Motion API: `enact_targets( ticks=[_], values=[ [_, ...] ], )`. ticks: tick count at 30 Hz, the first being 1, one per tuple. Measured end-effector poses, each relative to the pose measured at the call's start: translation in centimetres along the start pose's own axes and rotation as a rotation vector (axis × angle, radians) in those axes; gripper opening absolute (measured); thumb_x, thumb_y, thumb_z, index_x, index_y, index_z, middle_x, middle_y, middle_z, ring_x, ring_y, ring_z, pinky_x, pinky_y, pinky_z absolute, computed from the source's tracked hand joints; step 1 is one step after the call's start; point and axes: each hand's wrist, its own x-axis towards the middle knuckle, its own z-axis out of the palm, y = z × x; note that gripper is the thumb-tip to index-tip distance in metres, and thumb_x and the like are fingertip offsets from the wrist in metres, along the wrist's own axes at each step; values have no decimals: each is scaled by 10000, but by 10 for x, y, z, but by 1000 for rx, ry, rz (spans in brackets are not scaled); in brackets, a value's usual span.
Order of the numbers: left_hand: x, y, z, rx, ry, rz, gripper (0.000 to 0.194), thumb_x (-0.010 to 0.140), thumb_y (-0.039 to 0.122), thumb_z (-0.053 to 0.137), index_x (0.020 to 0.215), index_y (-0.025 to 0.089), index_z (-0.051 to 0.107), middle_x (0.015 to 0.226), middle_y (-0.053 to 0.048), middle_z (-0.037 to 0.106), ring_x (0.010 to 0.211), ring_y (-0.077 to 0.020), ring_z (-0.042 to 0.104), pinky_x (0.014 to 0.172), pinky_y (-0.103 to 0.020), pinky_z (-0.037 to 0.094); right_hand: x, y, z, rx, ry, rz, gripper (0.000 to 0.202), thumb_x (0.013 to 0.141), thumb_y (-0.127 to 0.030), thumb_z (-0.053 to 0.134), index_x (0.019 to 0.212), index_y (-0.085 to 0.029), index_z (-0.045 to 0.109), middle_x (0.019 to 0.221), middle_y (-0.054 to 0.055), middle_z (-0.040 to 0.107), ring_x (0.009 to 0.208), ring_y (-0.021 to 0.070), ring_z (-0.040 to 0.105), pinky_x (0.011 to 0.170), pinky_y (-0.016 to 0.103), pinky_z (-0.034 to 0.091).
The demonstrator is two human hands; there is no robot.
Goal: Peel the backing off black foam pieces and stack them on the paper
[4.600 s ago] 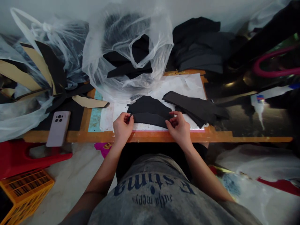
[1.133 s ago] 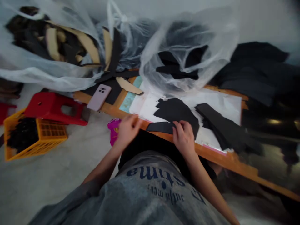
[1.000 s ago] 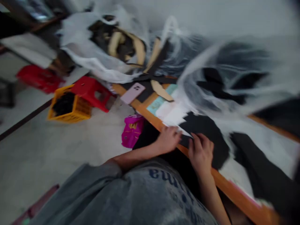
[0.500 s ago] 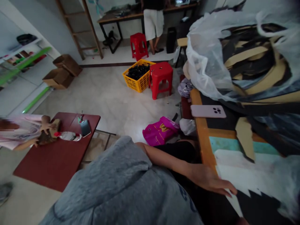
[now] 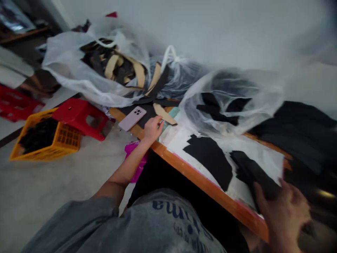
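My left hand (image 5: 154, 129) is over the table's near left part, beside a tan pointed piece (image 5: 165, 114), its fingers curled together; what they hold, if anything, is too small to tell. A pink phone (image 5: 132, 118) lies just left of it. At the right, my right hand (image 5: 285, 207) grips the near end of a folded black piece (image 5: 256, 172), thumb on one side and fingers on the other. Between the hands a flat black piece with a jagged edge (image 5: 209, 158) lies on white sheeting (image 5: 179, 140).
The wooden table edge (image 5: 195, 179) runs in front of me. Clear plastic bags (image 5: 89, 82) with tan and black strips stand at the back left, another bag (image 5: 223, 123) further right. On the floor are a yellow crate (image 5: 55, 146), red stools (image 5: 81, 114) and a magenta bag (image 5: 135, 158).
The view has swung right toward the table. My left hand now has its fingers curled by the tan piece. My right hand has come into fuller view on the folded black piece.
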Motion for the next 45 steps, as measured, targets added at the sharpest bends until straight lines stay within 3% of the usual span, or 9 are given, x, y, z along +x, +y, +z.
enact_targets(
  ticks=[3, 6, 9, 15, 20, 25, 30, 36, 45],
  values=[
    [30, 6, 2, 34, -193, 168, 439, 883, 173, 603, 1319, 171, 651, 1425, -156, 617, 1357, -278, 544, 1133, -415, 431, -18, -4, 20, -36, 4, 42, 762, 923, -621, 593, 1583, -265, 457, 1464, 266, 549, 1242, 522, 582, 977, 703, 429],
    [46, 12, 7, 68, -404, 269, 367, 852, 141, 595, 1186, 211, 733, 1312, -111, 706, 1253, -247, 627, 1096, -386, 470, -17, -2, 31, -57, -57, 24, 669, 978, -535, 535, 1558, -206, 482, 1476, 249, 536, 1296, 474, 542, 1055, 713, 381],
    [43, 13, 10, 41, -484, 318, 252, 847, 219, 627, 1053, 235, 770, 1161, -101, 767, 1134, -256, 688, 1048, -391, 503, -4, 9, 30, -53, -115, 9, 630, 993, -483, 539, 1544, -184, 486, 1504, 240, 521, 1347, 433, 493, 1109, 725, 330],
    [16, 3, 10, 9, -582, 394, 331, 877, 335, 527, 1122, 282, 744, 1289, -85, 736, 1204, -287, 666, 1087, -431, 481, 1, 17, 22, 18, -157, 72, 751, 956, -524, 624, 1582, -163, 419, 1515, 229, 539, 1364, 397, 494, 1123, 691, 349],
    [7, 8, 5, 153, -388, 442, 399, 908, 274, 393, 1145, 232, 711, 1071, -130, 750, 1052, -308, 678, 989, -442, 497, -18, 5, 10, 49, -195, -6, 583, 987, -488, 603, 1507, -235, 533, 1517, 181, 549, 1383, 365, 490, 1132, 624, 357],
    [-7, 31, 1, 186, -54, 383, 359, 929, 256, 450, 1189, 225, 696, 1059, -126, 721, 1030, -300, 662, 976, -441, 473, -3, 21, -1, -9, -338, 167, 1137, 769, -700, 764, 1662, -237, 233, 1679, 263, 245, 1518, 533, 211, 1067, 833, 244],
    [-27, 48, 6, 93, 134, 620, 332, 929, 159, 521, 1210, 186, 694, 948, -105, 721, 868, -253, 667, 834, -380, 505, 34, 53, -13, -7, -656, 119, 1171, 768, -607, 786, 1677, -190, 177, 1437, 260, 525, 1285, 465, 529, 1055, 613, 405],
    [-49, 52, 12, -21, 163, 788, 353, 915, 68, 579, 1247, 161, 658, 971, -79, 712, 846, -216, 657, 839, -348, 505, 36, 61, -22, -29, -712, -39, 986, 734, -394, 808, 1611, -239, 386, 1298, 174, 598, 1115, 336, 626, 923, 376, 476],
    [-51, 52, 10, -76, 172, 787, 378, 918, 49, 595, 1272, 175, 644, 983, -68, 713, 844, -203, 659, 854, -346, 502, 77, 81, -6, -164, -528, -5, 911, 780, -259, 739, 1608, -250, 360, 1407, 187, 530, 1200, 364, 542, 969, 420, 465]
  ],
)
